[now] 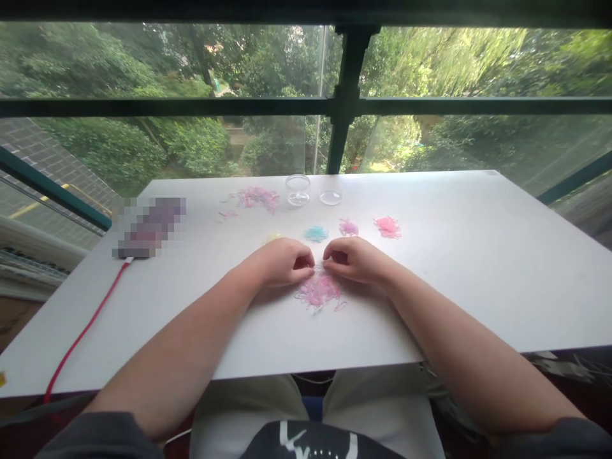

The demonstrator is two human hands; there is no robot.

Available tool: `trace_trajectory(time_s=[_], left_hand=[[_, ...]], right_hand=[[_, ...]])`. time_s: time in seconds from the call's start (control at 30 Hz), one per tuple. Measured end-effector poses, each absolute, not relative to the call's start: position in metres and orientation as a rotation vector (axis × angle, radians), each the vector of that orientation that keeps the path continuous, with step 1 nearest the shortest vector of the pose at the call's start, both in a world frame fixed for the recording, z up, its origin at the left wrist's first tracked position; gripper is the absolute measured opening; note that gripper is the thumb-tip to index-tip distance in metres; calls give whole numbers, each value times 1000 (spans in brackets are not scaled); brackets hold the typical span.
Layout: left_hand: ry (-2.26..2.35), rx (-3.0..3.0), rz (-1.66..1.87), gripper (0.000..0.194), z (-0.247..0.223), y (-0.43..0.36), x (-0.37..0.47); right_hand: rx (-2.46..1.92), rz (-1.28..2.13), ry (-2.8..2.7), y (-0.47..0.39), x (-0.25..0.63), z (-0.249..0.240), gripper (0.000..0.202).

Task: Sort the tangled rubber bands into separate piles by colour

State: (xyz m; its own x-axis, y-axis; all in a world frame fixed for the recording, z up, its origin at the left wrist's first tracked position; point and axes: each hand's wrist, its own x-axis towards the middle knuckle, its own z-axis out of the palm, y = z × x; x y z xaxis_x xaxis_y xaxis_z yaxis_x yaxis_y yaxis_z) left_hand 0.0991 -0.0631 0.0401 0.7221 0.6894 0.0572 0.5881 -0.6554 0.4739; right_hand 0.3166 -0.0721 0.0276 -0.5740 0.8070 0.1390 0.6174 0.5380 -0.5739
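Observation:
A pile of small pink and lilac bands point(319, 292) lies near the table's front. At its upper left edge is my left hand point(289, 261), thumb and fingers curled into a pinch. My right hand point(351, 260) is curled the same way at the upper right edge, a small gap from the left. Whatever the fingertips hold is too small to make out. Beyond the hands are small heaps: yellow point(272, 237), partly hidden by my left hand, turquoise point(316, 233), purple point(349, 227) and pink point(387, 227).
A looser mixed heap point(258, 197) lies at the back, beside a clear round container point(298, 191) and a clear shallow dish point(330, 196). A blurred-out device point(153, 226) with a red cable point(90, 322) is on the left of the white table point(478, 274).

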Motion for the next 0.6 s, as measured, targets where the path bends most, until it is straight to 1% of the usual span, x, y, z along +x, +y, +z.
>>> trace_trajectory(time_s=[0.2,0.4,0.6], left_hand=[[1013,2515,322,13,40,-63,101],[1020,2522,316,14,39,-63,101],[1036,2498,291,16,41,-63,101]], right_hand=[[-1176,617,-2407,-70,314,27,7],[-1031,733,-2420,-76,314,32,9],[-1093,705,-2450,-76,310,32,8]])
